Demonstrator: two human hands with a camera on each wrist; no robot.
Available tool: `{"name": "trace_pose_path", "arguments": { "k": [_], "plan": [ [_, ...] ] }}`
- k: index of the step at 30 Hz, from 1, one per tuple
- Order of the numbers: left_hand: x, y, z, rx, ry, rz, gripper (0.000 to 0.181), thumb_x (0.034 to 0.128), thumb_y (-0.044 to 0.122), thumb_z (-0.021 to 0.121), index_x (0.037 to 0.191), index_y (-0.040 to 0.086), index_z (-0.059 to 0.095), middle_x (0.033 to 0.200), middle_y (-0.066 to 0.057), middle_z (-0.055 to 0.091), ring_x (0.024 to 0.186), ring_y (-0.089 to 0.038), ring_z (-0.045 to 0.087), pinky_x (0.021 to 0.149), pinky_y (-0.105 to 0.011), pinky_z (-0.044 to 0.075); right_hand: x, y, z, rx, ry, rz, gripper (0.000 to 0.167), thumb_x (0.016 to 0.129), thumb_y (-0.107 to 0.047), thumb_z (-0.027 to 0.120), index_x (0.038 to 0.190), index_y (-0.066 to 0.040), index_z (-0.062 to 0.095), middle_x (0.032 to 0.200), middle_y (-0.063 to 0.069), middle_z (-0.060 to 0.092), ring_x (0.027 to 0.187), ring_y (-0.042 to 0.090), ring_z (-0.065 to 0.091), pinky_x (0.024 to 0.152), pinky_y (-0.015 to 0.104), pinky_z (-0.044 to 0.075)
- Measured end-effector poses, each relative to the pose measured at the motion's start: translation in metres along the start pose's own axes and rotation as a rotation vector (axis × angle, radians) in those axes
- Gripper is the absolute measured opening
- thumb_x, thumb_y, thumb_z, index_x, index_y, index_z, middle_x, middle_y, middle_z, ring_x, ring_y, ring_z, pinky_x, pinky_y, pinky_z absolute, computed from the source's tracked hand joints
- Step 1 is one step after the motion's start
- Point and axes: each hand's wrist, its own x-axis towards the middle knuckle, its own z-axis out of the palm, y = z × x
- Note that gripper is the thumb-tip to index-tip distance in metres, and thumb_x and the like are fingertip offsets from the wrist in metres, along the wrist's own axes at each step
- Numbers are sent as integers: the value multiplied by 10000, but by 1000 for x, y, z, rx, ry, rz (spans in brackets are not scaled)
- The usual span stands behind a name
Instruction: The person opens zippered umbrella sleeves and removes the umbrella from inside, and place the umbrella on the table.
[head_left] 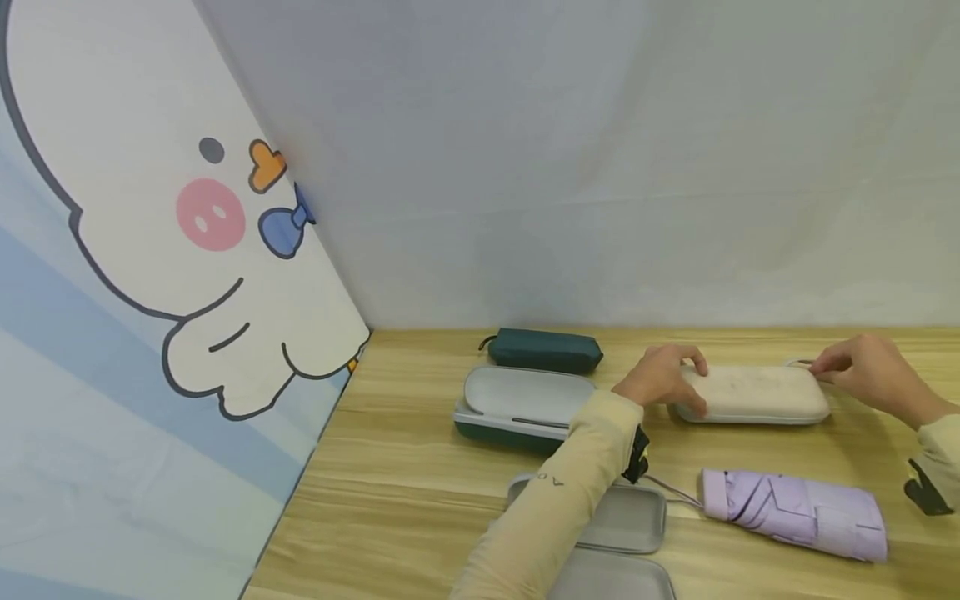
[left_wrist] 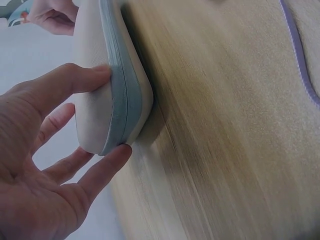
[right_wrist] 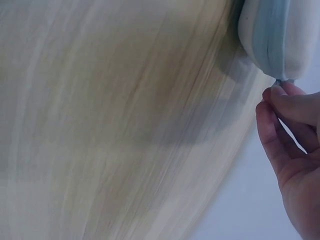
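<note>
The case lies far right on the table. The left hand grips its left end, spread wide round it; the right hand pinches what may be the zip pull, mostly hidden. The case looks light and stiff; hold its ends.

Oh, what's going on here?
Someone's left grip holds one end of a cream case, while the right grip pinches something small, perhaps a zip pull, at the other end. The case looks closed. A lilac folded umbrella lies on the wooden table, nearer the head camera.
</note>
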Motion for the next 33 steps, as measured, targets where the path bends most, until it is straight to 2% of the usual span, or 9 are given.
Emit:
{"name": "trace_pose_path", "arguments": {
  "k": [9,12,18,25,33],
  "plan": [
    [0,0,1,3,0,-3,400,631,251,895,899,294,601,1189,134,528,1158,-97,410,722,-234,405,-7,3,4,-13,49,-12,136,699,78,727,685,-57,717,647,86,674,588,-59,506,516,250,442],
    [0,0,1,2,2,-3,403,630,245,896,897,292,598,1177,131,530,1134,-97,418,713,-237,406,-9,1,4,-18,52,-1,122,697,76,721,694,-46,718,646,85,673,589,-47,508,524,257,441],
    [0,2,1,-6,0,-19,402,633,244,894,895,293,593,1182,123,523,1096,-91,422,691,-245,408,-14,-3,2,-5,10,54,95,743,59,702,709,-30,710,652,44,662,566,99,558,499,269,441],
    [-1,0,0,-7,3,-15,399,637,242,891,900,290,594,1193,122,522,1146,-99,416,702,-236,412,-19,-3,2,37,-29,93,82,787,21,681,724,-26,705,664,24,663,526,-1,517,474,232,423],
    [0,0,1,-16,10,-12,393,642,232,889,896,286,594,1196,124,524,1161,-100,412,699,-238,412,-22,-3,1,48,-31,100,60,776,21,699,729,-15,704,671,42,666,540,-13,514,481,229,427]
  ]
}}
